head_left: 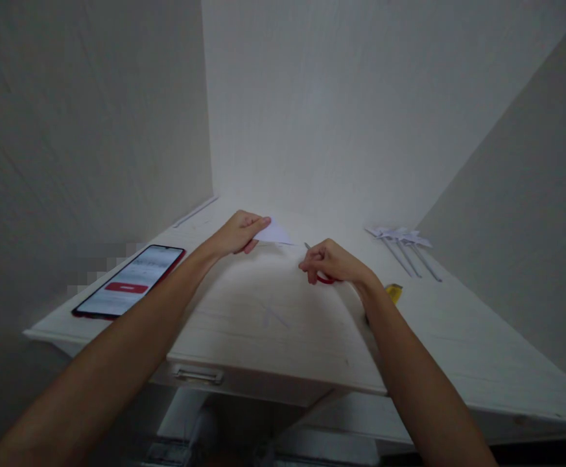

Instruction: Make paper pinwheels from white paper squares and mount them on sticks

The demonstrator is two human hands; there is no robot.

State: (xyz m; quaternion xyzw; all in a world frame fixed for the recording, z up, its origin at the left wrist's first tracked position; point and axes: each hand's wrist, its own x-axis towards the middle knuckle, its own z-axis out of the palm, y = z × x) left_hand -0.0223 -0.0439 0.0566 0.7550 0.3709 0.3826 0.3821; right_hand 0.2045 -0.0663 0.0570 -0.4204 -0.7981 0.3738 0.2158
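Note:
My left hand (pixel 242 232) pinches a small white piece of paper (pixel 273 232) by its left end, above the table. The paper tapers to a point toward the right. A little to the right, my right hand (pixel 325 261) is closed round a pair of scissors (pixel 325 280) with red handles. Only a short length of grey blade shows beyond the fingers, close to the paper's tip. Whether the blades touch the paper, I cannot tell. My fingers hide most of the scissors.
A phone (pixel 129 282) with a lit screen lies at the left of the white table (pixel 263 324). Several paper pinwheel-like pieces on white sticks (pixel 409 250) lie at the right. Something yellow (pixel 393 293) sits beside my right forearm. Walls enclose the table's back and sides.

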